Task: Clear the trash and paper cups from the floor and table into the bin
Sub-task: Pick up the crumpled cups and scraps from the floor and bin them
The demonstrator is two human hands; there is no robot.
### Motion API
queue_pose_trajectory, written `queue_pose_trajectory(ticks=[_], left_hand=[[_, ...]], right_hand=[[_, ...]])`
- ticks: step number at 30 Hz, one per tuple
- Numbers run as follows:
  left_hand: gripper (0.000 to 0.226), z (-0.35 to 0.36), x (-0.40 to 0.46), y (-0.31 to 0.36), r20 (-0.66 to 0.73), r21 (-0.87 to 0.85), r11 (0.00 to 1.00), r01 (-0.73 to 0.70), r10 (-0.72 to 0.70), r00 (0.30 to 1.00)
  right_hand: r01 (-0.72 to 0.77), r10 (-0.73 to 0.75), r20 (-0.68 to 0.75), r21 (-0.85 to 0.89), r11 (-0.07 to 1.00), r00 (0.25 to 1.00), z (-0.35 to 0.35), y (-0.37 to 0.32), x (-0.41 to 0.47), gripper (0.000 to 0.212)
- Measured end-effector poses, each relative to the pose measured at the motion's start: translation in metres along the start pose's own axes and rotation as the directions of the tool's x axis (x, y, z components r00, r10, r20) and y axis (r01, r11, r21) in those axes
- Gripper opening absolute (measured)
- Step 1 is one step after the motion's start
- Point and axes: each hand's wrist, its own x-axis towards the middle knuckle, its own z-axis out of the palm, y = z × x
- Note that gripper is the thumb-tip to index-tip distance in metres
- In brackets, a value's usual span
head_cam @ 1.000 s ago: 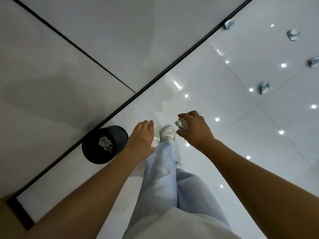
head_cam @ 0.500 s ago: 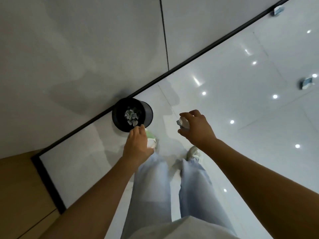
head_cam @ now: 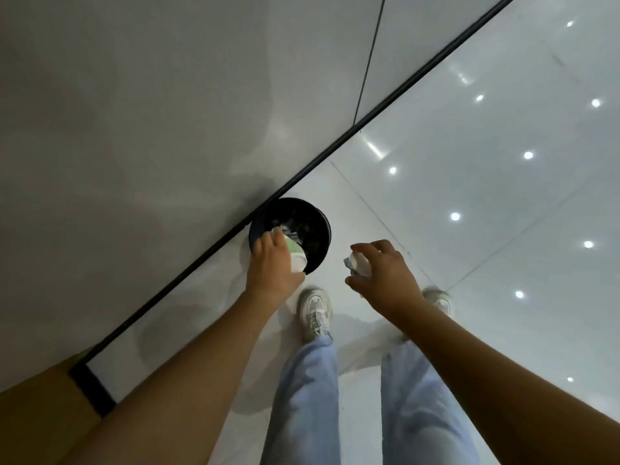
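A round black bin (head_cam: 320,223) stands on the white floor against the wall's black base strip, with crumpled paper inside. My left hand (head_cam: 272,267) reaches over its near rim and grips a white and green paper cup (head_cam: 296,254), tilted over the opening. My right hand (head_cam: 382,275) hovers to the right of the bin, closed around a crumpled piece of white and blue trash (head_cam: 356,263).
My legs in light blue trousers and white sneakers (head_cam: 314,313) stand just short of the bin. A grey wall (head_cam: 167,112) runs diagonally on the left. A wooden surface (head_cam: 37,417) shows at the lower left. Glossy floor tiles (head_cam: 503,196) stretch to the right.
I have stepped closer to the bin, which now sits right under my left hand. The cup has moved over the bin's opening. The trash pieces on the far floor have left view.
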Motion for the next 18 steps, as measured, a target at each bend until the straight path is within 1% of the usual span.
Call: queue_pose_trajectory(ticks=[4, 6, 9, 11, 13, 15, 18], left_hand=[[0.104, 0.012, 0.028, -0.018, 0.079, 0.054, 0.999, -0.004, 0.0, 0.997], [0.091, 0.018, 0.028, -0.027, 0.068, 0.046, 0.999, 0.003, -0.006, 0.998], [0.066, 0.023, 0.013, -0.04, 0.005, -0.006, 0.999, -0.035, 0.035, 0.999], [0.058, 0.023, 0.002, -0.049, -0.009, -0.022, 0.998, -0.059, 0.059, 0.998], [0.055, 0.021, -0.008, -0.059, 0.003, -0.047, 0.998, -0.05, 0.051, 0.999], [0.055, 0.02, -0.018, -0.069, 0.016, -0.051, 0.998, -0.031, 0.032, 0.999], [0.055, 0.014, -0.029, -0.078, 0.015, -0.028, 0.999, -0.025, 0.025, 1.0]], right_hand=[[-0.018, 0.018, -0.001, -0.023, 1.0, 1.0, 0.021, -0.004, 0.009, 0.052], [-0.017, 0.017, 0.0, -0.052, 0.998, 1.0, 0.028, -0.008, 0.013, 0.053], [0.007, -0.004, 0.017, -0.129, 0.992, 1.0, 0.038, -0.02, 0.019, 0.055], [0.037, -0.033, 0.023, -0.197, 0.98, 0.999, 0.048, -0.033, 0.024, 0.055], [0.078, -0.079, 0.007, -0.263, 0.962, 0.997, 0.061, -0.049, 0.033, 0.056], [0.11, -0.115, 0.0, -0.292, 0.95, 0.993, 0.071, -0.065, 0.043, 0.059], [0.101, -0.091, 0.05, -0.266, 0.959, 0.995, 0.081, -0.081, 0.051, 0.066]])
